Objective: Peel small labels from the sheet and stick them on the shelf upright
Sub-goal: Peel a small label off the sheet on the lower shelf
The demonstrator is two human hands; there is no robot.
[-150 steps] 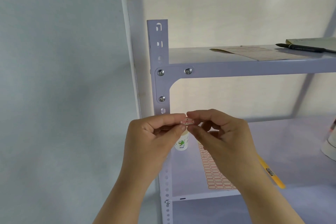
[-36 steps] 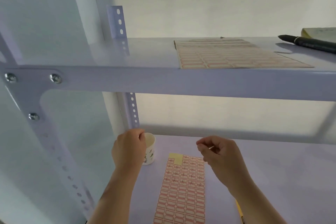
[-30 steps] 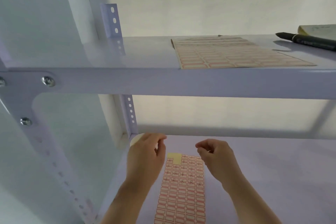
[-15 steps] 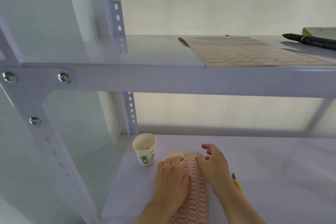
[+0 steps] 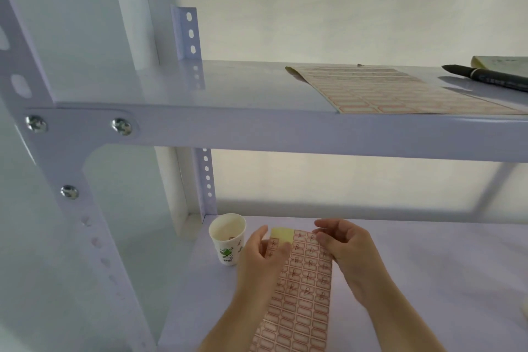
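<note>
I am looking down at the label sheet (image 5: 300, 291) lying flat on the lower shelf (image 5: 428, 280), running from the near edge away toward the back. My left hand (image 5: 261, 261) is pressing on its left margin, fingers loosely spread and gripping nothing that I can make out. My right hand (image 5: 347, 254) is resting on the far right corner, fingers curled down onto the top rows; whether a label is already caught under a fingertip I cannot tell.

What is worrying me: the labels are small and packed tight, so a nail could be lifting two at once or tearing one. If the left hand is easing off, the whole sheet may be sliding or rising with the label. A peeled label could also be folding onto itself before reaching the upright.

Just left of the left hand, a paper cup (image 5: 227, 238) is standing close enough that a sideways nudge could be tipping it. Behind it the rear upright (image 5: 206, 180) is rising at the far left corner. On the upper shelf (image 5: 285, 134) a second label sheet (image 5: 400, 91) and a black pen (image 5: 485, 77) are lying well apart from my hands.

Compared with half a second ago, my hands are sitting slightly farther apart, exposing more of the sheet and the bare yellow patch (image 5: 282, 235) at its far left corner.
</note>
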